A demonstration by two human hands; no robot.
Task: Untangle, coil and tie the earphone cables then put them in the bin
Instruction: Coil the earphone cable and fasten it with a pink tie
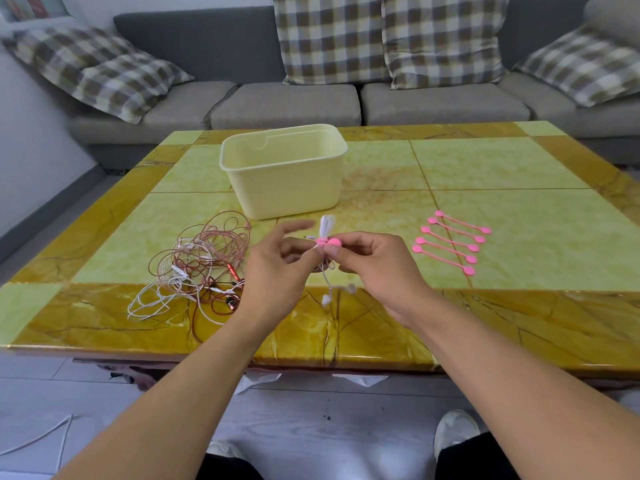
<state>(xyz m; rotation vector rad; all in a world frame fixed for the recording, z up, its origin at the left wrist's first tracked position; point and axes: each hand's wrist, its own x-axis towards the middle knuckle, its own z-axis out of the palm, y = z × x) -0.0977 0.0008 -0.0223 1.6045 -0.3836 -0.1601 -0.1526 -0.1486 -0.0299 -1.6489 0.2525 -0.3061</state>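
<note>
Above the near edge of the table (104, 327), a coiled white earphone cable (326, 227) is pinched by the left hand (277, 268), while a pink tie (328, 242) around it is pinched by the right hand (367, 261). The tie's ends should probably be pressed fully together before release, with the coil kept bunched. The bin (284, 188) stands just beyond, its approach unobstructed; the tangled cables (197, 268) lie left, the spare ties (450, 242) right.
</note>
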